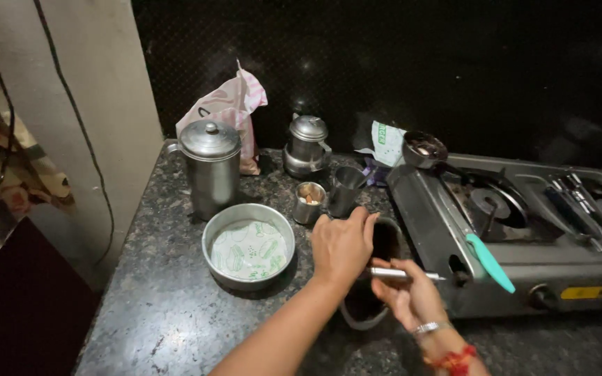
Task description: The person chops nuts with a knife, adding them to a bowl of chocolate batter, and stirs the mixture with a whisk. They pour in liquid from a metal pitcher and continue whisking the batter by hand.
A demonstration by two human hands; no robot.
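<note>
Steel spoon (393,274) lies crosswise, pinched in your right hand (412,296) fingers; your left hand (343,245) grips the dark cup (387,240) rim.

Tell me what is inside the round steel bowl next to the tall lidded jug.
A flat packet with green print lies inside the steel bowl, covering its bottom; anything beneath is hidden.

There is a single view, from a camera worn on the person's head. It looks steeply down and forward over a dark speckled worktop (168,306) toward the black back wall (398,63). It sits close: both forearms enter from the bottom edge, and the gas stove (524,230) runs off the right side of the frame.
</note>
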